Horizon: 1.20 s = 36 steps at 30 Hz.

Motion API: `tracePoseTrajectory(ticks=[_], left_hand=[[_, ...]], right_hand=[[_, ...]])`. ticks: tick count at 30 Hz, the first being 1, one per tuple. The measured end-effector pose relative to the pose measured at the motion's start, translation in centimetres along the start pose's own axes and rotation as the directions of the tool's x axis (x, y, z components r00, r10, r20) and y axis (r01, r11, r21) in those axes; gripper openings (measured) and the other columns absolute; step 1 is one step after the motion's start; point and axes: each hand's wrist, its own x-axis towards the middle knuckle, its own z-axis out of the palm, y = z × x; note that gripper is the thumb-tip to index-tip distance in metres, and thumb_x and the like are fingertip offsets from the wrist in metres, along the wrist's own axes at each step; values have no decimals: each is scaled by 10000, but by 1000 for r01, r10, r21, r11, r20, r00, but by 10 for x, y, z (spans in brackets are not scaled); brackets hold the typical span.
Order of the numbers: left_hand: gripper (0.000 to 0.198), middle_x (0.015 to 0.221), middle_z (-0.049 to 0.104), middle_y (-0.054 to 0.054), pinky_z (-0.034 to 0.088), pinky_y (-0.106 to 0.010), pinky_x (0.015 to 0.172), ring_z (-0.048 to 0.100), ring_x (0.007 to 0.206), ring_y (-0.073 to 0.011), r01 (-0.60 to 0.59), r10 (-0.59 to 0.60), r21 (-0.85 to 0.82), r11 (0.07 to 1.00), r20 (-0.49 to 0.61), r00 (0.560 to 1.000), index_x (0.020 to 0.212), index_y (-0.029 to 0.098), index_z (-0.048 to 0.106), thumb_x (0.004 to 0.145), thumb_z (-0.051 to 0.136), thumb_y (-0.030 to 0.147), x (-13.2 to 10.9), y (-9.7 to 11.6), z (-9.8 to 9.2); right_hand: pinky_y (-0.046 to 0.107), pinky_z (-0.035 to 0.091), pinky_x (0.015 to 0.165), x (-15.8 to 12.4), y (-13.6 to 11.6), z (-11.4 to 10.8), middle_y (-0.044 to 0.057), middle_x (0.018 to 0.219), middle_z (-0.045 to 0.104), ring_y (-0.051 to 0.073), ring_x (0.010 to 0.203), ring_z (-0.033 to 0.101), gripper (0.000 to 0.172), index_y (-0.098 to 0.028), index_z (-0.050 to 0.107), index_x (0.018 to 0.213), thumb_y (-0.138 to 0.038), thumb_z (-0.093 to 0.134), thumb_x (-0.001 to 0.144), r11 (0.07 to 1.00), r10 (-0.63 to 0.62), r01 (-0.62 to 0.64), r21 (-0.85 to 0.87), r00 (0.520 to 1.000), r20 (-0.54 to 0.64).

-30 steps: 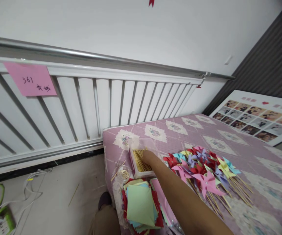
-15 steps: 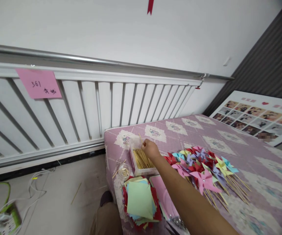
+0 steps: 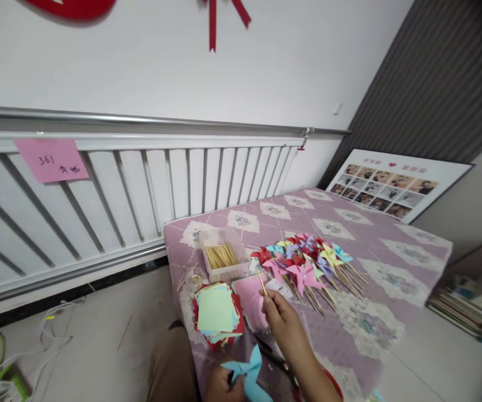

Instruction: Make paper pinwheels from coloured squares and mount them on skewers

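In my right hand (image 3: 280, 318) a thin wooden stick (image 3: 261, 281) is pinched, its tip pointing up and away. My left hand (image 3: 221, 385), low in the view, grips a light blue paper pinwheel (image 3: 247, 371) by its edge. Beyond them a clear plastic box (image 3: 226, 273) holds a bundle of wooden sticks (image 3: 221, 255). A stack of square coloured paper (image 3: 216, 310), pale green on top, lies left of my right hand. Pink paper (image 3: 251, 298) is beside the stack. Finished pinwheels (image 3: 303, 265) in several colours lie in a pile to the right, sticks toward me.
Black-bladed scissors (image 3: 278, 360) lie partly under my right forearm. A small round container (image 3: 193, 279) stands by the bed's left edge. A white radiator (image 3: 140, 190) runs along the wall. Cables (image 3: 51, 335) and a loose stick (image 3: 124, 333) are on the floor. A photo board (image 3: 391, 181) leans at the back.
My right hand has drawn back from the box toward me, bringing a stick out. My left hand and the blue pinwheel have come into view. The camera has turned right.
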Motion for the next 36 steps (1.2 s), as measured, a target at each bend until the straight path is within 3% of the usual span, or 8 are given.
tracePoseTrajectory(ticks=[2,5,11,18,27,32,36], left_hand=[[328,877,730,-81,486,-330,831,637,874,-260,-19,18,-12,1000,-80,997,885,135,738,707,670,403,-1,0,3],[321,852,738,-78,482,-335,818,636,858,-262,-29,27,-16,999,-104,994,865,143,739,712,632,403,-5,5,6],[275,736,700,-54,466,-317,726,605,746,-228,-40,44,48,998,-83,996,792,135,718,720,591,367,-11,21,4],[227,626,639,-31,408,-285,624,537,629,-186,-48,57,128,991,-72,996,658,150,658,733,563,342,-15,28,2],[227,626,632,-26,405,-273,619,540,633,-180,-46,54,147,988,-47,997,648,159,643,739,573,354,-12,21,1],[300,609,607,-22,418,-277,616,531,621,-174,13,-11,63,998,-42,999,632,157,618,709,613,447,-8,18,-5],[344,636,616,-28,437,-285,639,546,639,-181,52,-51,4,999,-50,997,642,156,615,706,622,494,-8,16,-6]], right_hand=[[239,326,470,-31,13,-10,-45,578,469,136,501,420,310,-200,622,885,-485,500,873,987,123,-124,104,992,21],[222,244,419,-67,23,-21,-62,565,434,103,452,343,366,-207,598,829,-560,506,865,941,247,-254,222,967,60],[208,213,386,-106,21,-37,-72,581,457,68,402,296,450,-208,604,903,-643,507,842,872,308,-333,359,943,126],[199,232,402,-123,11,-50,-68,569,450,71,428,326,451,-191,623,901,-630,566,811,873,290,-310,376,951,111],[200,251,406,-133,12,-57,-56,582,451,80,446,322,446,-186,640,902,-615,564,808,899,268,-285,332,958,98],[206,251,415,-134,9,-58,-57,578,458,82,446,334,424,-189,653,921,-589,596,795,878,278,-301,371,954,117],[208,256,428,-136,4,-59,-55,571,486,78,437,355,406,-188,664,895,-576,614,788,866,292,-287,408,955,52]])
